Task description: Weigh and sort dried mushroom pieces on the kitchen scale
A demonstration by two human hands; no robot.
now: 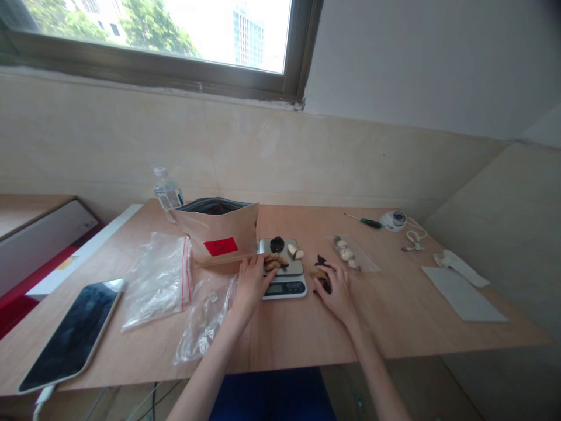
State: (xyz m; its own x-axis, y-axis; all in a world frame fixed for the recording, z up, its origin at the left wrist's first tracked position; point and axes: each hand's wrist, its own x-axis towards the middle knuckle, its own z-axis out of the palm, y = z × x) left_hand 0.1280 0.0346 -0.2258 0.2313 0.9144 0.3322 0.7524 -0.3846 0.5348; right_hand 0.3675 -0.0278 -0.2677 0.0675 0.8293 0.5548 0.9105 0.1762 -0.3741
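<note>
Far left on the wooden worktop [284, 339]: a smartphone [72, 333], screen up and dark, lying near the front edge. Next to it, two clear zip bags, the bigger one [158, 278] with a red seal strip, the smaller one [204, 318] crumpled just left of the left forearm. Behind them a plastic water bottle [167, 193] at the wall, and a brown paper bag [217, 234] with a red label, standing open.

Left hand [253, 282] rests at the left edge of the digital kitchen scale [284, 272], fingers loosely curled, tips touching small brown pieces [275, 262] on the platform; can't tell if it actually grips one. Also on the platform: a dark round piece [277, 243] at the back and a pale piece [294, 252] at the right.

Right hand [335, 289] lies palm down just right of the scale, fingers bent over dark and brown bits [321, 266] on the worktop, touching them; grip not clear.

Further right: a small clear bag with pale pieces [348, 253], a green-handled screwdriver [363, 221], a small white dome camera [393, 220] with its cable, then a grey sheet [462, 295] and white folded paper [460, 266] near the right edge.
</note>
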